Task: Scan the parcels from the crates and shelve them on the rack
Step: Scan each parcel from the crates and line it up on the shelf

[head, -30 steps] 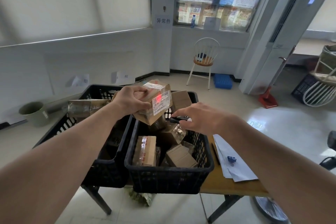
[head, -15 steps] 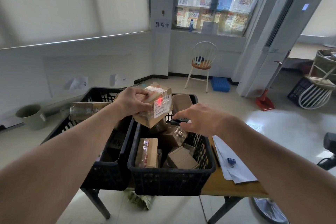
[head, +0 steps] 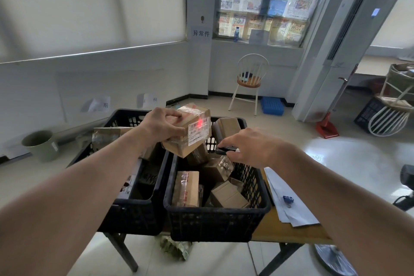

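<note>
A wooden tabletop point(head: 289, 232) at the lower centre of the frame carries two black plastic crates side by side: the left crate point(head: 132, 215) and the right crate point(head: 215, 224), the right one heaped with small cardboard boxes. Loose white papers point(head: 289, 208) with a blue binder clip point(head: 288, 199) lie on the tabletop just right of the crates. The room has a pale glossy tile floor, a drawn blind across the upper left, and a window papered with newspaper at upper centre. A white spindle-back chair point(head: 252, 78) stands below that window, a green bucket point(head: 41, 144) sits on the floor at the left edge, and a red dustpan point(head: 327, 130) leans at the right.

The parcel point(head: 190, 132), a taped brown box, is held above the inner rims of the two crates, tilted, its long axis running from lower left to upper right. Its white label faces right, with a red scanner spot on it.

The left hand point(head: 162, 124) is clamped on the parcel, fingers curled over its top. The right hand point(head: 248, 147) has its grip closed round a dark scanner point(head: 225, 150), which points left at the label.
</note>
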`<action>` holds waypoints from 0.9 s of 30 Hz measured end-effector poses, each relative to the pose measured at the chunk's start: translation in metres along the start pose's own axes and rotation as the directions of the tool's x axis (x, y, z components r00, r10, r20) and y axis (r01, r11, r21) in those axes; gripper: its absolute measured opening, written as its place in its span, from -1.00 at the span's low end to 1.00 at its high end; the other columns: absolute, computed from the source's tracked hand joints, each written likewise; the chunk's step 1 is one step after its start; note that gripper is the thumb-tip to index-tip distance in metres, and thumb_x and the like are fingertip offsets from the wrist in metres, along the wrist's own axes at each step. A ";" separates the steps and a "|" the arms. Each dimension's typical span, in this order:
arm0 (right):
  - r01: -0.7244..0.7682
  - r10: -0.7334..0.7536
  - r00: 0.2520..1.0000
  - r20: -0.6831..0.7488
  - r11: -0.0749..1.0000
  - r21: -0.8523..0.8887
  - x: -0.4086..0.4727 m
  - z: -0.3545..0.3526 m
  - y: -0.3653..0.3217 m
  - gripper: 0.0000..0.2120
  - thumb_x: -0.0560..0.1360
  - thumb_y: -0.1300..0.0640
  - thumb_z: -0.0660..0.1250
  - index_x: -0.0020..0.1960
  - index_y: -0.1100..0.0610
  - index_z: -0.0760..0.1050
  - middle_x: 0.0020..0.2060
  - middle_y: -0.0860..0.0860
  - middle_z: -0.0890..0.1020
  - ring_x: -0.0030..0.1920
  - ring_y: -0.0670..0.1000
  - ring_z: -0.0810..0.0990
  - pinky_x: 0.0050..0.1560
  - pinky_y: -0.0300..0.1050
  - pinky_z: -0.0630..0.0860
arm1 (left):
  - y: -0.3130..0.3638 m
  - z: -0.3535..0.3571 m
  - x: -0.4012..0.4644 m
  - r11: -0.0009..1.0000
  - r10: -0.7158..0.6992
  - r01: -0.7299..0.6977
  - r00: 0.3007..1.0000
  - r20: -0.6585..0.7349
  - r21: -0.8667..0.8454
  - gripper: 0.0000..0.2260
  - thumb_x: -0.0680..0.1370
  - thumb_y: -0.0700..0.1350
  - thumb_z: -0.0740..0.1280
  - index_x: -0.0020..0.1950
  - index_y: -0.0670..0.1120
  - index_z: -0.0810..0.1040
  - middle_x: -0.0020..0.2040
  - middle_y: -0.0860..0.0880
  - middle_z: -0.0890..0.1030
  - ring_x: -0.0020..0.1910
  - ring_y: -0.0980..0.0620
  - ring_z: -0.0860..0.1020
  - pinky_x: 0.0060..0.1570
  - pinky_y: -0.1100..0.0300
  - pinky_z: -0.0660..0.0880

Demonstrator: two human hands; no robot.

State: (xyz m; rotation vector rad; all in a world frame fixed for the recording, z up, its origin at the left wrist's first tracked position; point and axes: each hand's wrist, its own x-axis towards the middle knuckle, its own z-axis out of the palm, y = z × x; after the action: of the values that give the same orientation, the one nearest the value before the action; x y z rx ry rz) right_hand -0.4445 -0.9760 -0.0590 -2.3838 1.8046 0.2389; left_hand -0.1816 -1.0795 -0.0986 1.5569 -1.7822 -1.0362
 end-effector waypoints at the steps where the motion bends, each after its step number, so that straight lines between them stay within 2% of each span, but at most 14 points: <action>1: -0.005 0.005 1.000 0.002 1.000 -0.001 0.000 -0.001 -0.001 -0.62 0.69 -0.17 0.24 0.50 -0.35 0.40 0.36 -0.04 0.61 0.21 0.06 0.60 0.25 0.11 0.60 | -0.001 -0.001 0.001 1.000 0.001 -0.001 1.000 -0.002 -0.005 -0.38 0.38 -0.15 0.66 0.41 0.10 0.61 0.19 -0.07 0.59 0.04 -0.13 0.70 0.02 -0.07 0.72; 6: -0.017 0.017 1.000 0.008 1.000 -0.017 0.000 -0.002 -0.006 -0.61 0.69 -0.17 0.25 0.50 -0.35 0.40 0.39 -0.04 0.59 0.24 0.07 0.60 0.25 0.12 0.60 | -0.005 -0.007 0.005 0.999 0.008 -0.008 1.000 -0.012 -0.035 -0.40 0.39 -0.15 0.66 0.39 0.13 0.62 0.19 -0.09 0.61 0.03 -0.14 0.71 0.04 -0.09 0.72; 10: -0.009 0.009 1.000 0.026 1.000 -0.008 0.003 -0.003 -0.011 -0.62 0.69 -0.18 0.23 0.50 -0.36 0.39 0.36 -0.05 0.60 0.14 0.02 0.62 0.19 0.06 0.63 | -0.006 -0.010 0.005 0.998 0.032 -0.032 0.999 -0.010 -0.049 -0.41 0.41 -0.17 0.64 0.40 0.10 0.61 0.20 -0.09 0.60 0.06 -0.14 0.70 0.06 -0.09 0.71; 14: -0.009 0.009 1.000 0.025 1.000 -0.010 0.006 -0.006 -0.016 -0.61 0.69 -0.18 0.21 0.51 -0.35 0.38 0.37 -0.02 0.59 0.21 0.08 0.59 0.23 0.12 0.60 | -0.008 -0.013 0.008 0.997 0.041 -0.041 0.999 -0.004 -0.063 -0.40 0.41 -0.16 0.65 0.41 0.10 0.60 0.21 -0.09 0.60 0.06 -0.13 0.70 0.07 -0.07 0.71; 27: -0.011 0.012 1.000 0.025 1.000 -0.029 0.020 -0.008 -0.033 -0.60 0.68 -0.20 0.21 0.51 -0.36 0.37 0.37 -0.03 0.60 0.24 0.09 0.58 0.24 0.13 0.59 | -0.020 -0.026 0.018 0.998 0.037 -0.037 0.999 0.013 -0.045 -0.39 0.36 -0.17 0.67 0.38 0.11 0.62 0.18 -0.08 0.61 0.06 -0.12 0.71 0.07 -0.08 0.71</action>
State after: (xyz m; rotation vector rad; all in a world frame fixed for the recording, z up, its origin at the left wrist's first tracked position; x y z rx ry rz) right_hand -0.4067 -0.9873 -0.0546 -2.3791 1.8167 0.2967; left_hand -0.1526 -1.1028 -0.1020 1.4878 -1.7777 -1.0647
